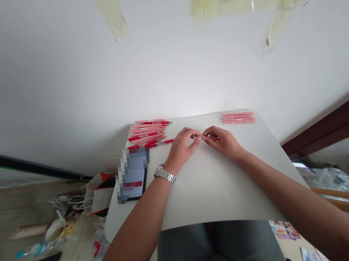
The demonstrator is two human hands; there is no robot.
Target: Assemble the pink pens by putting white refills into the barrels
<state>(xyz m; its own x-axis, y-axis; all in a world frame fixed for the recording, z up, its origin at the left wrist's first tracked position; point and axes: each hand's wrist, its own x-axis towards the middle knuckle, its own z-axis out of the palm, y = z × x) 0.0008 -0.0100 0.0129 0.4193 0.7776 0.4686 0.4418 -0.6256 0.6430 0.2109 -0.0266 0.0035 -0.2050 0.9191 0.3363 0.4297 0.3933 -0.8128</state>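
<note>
Over the middle of the white table (212,193), my left hand (182,144) and my right hand (222,141) meet at the fingertips. My right hand is closed around a pink pen (214,138), which lies sideways and is partly covered by the fingers. The left thumb and forefinger pinch a small part at the pen's left end, too small to make out. To the left of my hands lies a pile of pink and red pens (148,132). At the back right several pink pens (238,118) rest side by side in a neat row.
A phone (134,174) lies at the table's left edge. The white wall (167,64) rises directly behind the table. On the floor at the left are a paper bag (102,194), cables and a plastic bottle (37,249). Wooden bars (341,202) stand at the right.
</note>
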